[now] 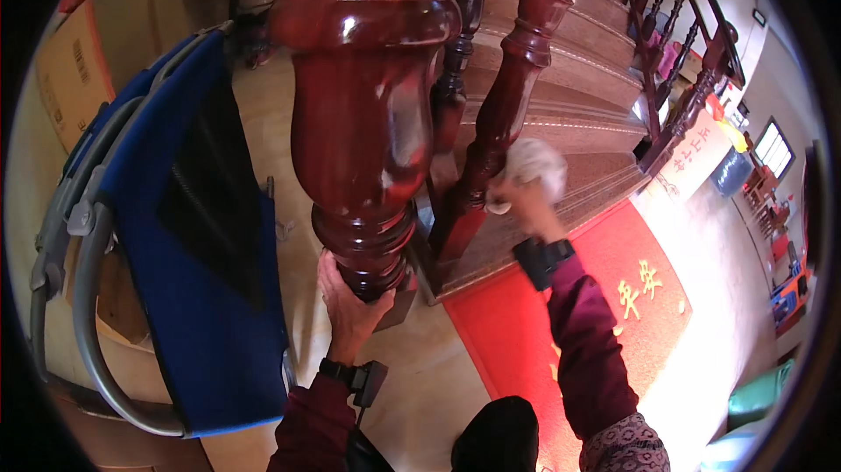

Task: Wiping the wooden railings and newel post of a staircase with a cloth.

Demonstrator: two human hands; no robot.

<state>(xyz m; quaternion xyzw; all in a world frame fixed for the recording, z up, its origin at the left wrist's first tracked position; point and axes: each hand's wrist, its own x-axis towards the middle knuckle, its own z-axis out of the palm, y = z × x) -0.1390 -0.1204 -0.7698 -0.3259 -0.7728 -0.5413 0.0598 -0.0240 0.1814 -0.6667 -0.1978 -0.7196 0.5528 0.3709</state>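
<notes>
A large turned newel post (364, 111) of glossy red-brown wood rises right before me. Low on it, my left hand (351, 308) rests around the narrow ringed part, fingers on the left side and thumb on the right. To the right of the post, my right hand (529, 203) is closed on a crumpled whitish cloth (540, 166). The hand and cloth are somewhat blurred. They are beside the lower part of a slimmer turned baluster (502, 97); whether the cloth touches the wood I cannot tell. Both wrists carry black strapped devices.
Curved stair treads (578, 124) climb behind the balusters. A red mat (631, 275) with yellow characters lies at their foot. On the left leans a folded blue chair or cot (197, 262) with a grey metal frame, before a cardboard box (75, 78). A green bag (759, 393) sits far right.
</notes>
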